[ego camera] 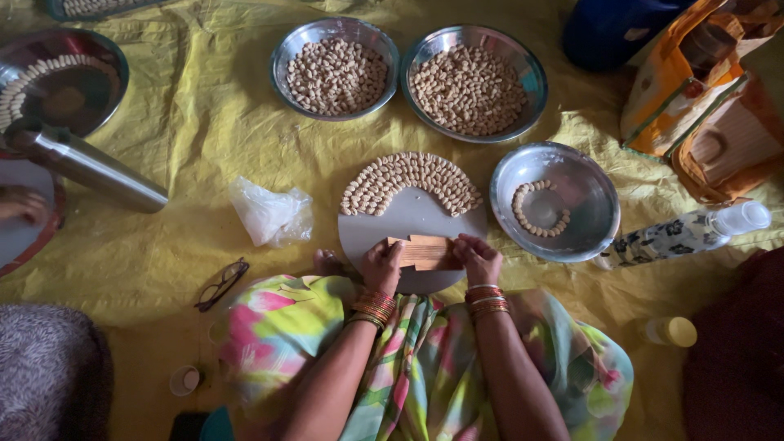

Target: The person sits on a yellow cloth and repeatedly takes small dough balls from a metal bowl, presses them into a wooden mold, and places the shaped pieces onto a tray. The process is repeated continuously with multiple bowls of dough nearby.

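Note:
A small ridged wooden block [423,252] lies on a round grey board [408,220] in front of me. My left hand [382,265] grips its left end and my right hand [478,259] grips its right end. Both wrists wear several bangles. Along the far rim of the board, several rows of small pale shaped dough pieces [411,180] form an arch. My lap, covered in bright flowered cloth [425,359], is just below the board.
Two steel bowls [283,51] [531,77] heaped with pale pieces stand beyond the board. A steel plate [584,192] at right holds a short curl of pieces. A plastic bag [271,214], glasses [221,283], bottle [686,234], bags [694,98] and another person's hand [20,204] surround me on yellow sheet.

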